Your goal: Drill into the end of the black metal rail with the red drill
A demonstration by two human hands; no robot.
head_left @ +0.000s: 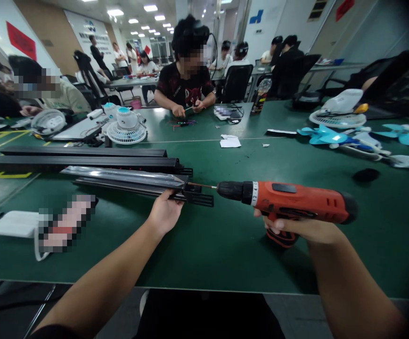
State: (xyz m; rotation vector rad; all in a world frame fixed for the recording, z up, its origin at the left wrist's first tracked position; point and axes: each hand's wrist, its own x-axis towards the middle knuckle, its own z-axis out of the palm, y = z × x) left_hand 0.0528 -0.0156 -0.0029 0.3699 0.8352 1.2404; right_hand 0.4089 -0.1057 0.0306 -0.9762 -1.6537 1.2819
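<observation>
My right hand point(289, 226) is wrapped round the grip of a red and black cordless drill point(299, 200). Its chuck points left, and a long thin bit point(204, 186) reaches to the end of a black slotted profile point(130, 186). My left hand point(165, 214) is closed round that profile near its right end, thumb on top and fingers underneath. Clear plastic film point(119, 174) lies along the profile's upper side. Whether the bit's tip sits inside the profile's end or only touches it, I cannot tell.
Two longer black profiles point(84, 162) lie behind on the green table point(225, 254). Fan parts stand at the back left, with a white fan head point(126, 129). Blue fan blades point(323, 135) lie at right. Across the table a person point(186, 70) handles small parts beside a bottle point(261, 96).
</observation>
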